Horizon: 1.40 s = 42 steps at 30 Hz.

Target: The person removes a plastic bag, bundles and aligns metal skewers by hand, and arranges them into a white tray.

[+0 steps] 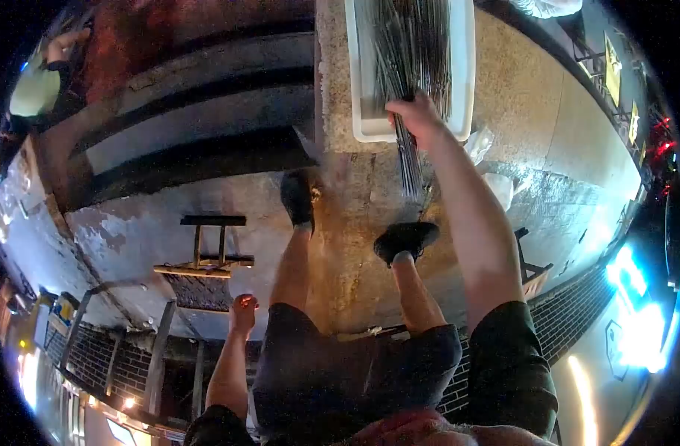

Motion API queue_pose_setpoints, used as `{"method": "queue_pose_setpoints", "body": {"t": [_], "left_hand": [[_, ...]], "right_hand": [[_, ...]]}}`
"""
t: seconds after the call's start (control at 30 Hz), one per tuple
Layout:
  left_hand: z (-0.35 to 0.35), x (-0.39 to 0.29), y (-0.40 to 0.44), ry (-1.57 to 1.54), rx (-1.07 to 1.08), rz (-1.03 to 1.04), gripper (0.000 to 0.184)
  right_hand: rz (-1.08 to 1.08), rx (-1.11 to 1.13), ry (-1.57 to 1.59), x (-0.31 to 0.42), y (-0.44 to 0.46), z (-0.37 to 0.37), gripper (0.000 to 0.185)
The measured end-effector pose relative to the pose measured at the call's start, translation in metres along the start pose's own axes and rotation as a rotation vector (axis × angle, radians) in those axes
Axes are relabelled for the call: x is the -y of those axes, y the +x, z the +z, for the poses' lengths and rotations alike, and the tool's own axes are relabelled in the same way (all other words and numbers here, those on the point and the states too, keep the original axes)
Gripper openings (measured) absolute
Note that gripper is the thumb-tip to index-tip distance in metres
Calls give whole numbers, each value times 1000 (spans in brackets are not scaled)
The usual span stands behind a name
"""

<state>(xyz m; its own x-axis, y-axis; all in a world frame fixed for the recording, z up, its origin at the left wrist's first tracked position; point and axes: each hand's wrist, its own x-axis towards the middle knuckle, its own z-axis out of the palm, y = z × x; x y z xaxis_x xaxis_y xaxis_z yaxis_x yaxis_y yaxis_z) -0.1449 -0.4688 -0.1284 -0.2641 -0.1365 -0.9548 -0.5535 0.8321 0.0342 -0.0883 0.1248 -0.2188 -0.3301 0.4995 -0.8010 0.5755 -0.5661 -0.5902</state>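
A white rectangular tub (360, 128) is at the top centre, with a large pile of long, thin metal skewers (425, 44) in it. At the tub's near edge, my right hand (423, 119) is closed around a bundle of skewers. The near ends of this bundle stick out below my hand, past the rim and over the floor. My left hand (242, 314) hangs low beside my left leg, away from the tub. Its fingers look loosely curled, and nothing shows in them.
A small low stool (198, 271) stands left of my feet, and part of another (532, 260) shows to the right. Crumpled clear plastic (479, 143) lies beside the tub. Another person's arm (63, 48) is at the upper left. Bright lights (641, 327) glow at the right.
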Motion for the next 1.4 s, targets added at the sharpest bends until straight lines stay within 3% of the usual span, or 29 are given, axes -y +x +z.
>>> {"method": "queue_pose_setpoints", "body": {"t": [0.1,0.3,0.4,0.47,0.57,0.63,0.7,0.9,1.0,1.03,1.17,1.27,1.4], "left_hand": [[-1,11,3,-15,18,36,26],[-1,2,-5,139,14,-22,26],[-6,20,6,72,-7,-26,25],[-8,23,6,13,-25,-11,23],[-6,-5,-3,54,-43,-6,21],[-7,-7,-2,75,-34,-16,20],[-4,-10,-3,60,-43,-4,20],[-1,-2,-2,34,-23,5,21],[2,-1,-1,-9,-40,-65,21],[2,1,1,31,-23,-38,21],[2,1,3,129,32,-46,21],[2,2,0,51,-10,-74,22],[1,2,1,40,-24,-66,24]], "right_hand": [[-5,39,-60,6,37,-12,26],[-191,-175,-362,24,91,-13,52],[-44,-255,-510,33,76,0,54],[-166,-166,-685,-11,125,-18,55],[-160,-348,-846,20,69,1,59],[-280,-421,-965,7,64,17,61],[-169,-228,-1027,4,72,14,59],[11,-121,-767,2,59,40,58],[-222,-217,-773,-20,73,38,44],[-206,-173,-672,-14,64,37,34],[-30,-61,-460,-19,79,30,21],[7,48,-502,-5,70,26,20],[75,96,-242,-3,67,16,16]]}}
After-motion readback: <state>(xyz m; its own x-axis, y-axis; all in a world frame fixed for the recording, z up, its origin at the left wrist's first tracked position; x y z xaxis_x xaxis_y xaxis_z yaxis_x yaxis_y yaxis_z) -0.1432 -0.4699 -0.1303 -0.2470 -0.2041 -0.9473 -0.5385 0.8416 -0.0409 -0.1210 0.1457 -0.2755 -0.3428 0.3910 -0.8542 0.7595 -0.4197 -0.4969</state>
